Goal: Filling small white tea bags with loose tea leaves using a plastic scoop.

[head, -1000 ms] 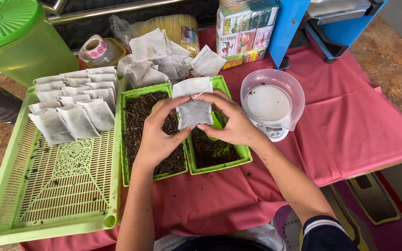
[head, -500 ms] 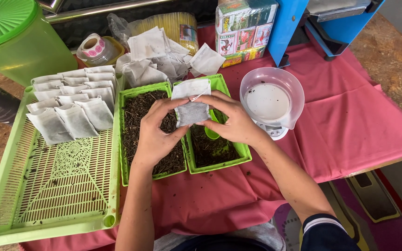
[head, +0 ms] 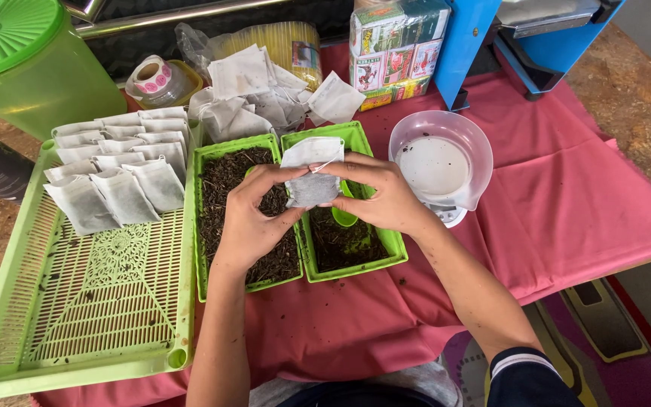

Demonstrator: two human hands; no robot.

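head: both hands [head: 318, 203] pinch tea bag [head: 312, 175].

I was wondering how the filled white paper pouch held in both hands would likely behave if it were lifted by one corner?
The pouch would probably sag: its upper flap already bends over. It looks light, since fingertips of the left hand and right hand alone carry it. Being thin paper, it may tear.

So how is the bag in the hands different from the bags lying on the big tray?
The held bag is up in the air between the left hand and right hand, its top flap open; the tray bags lie flat in overlapping rows on the slotted green tray, flaps folded over. All are white, showing dark filling.
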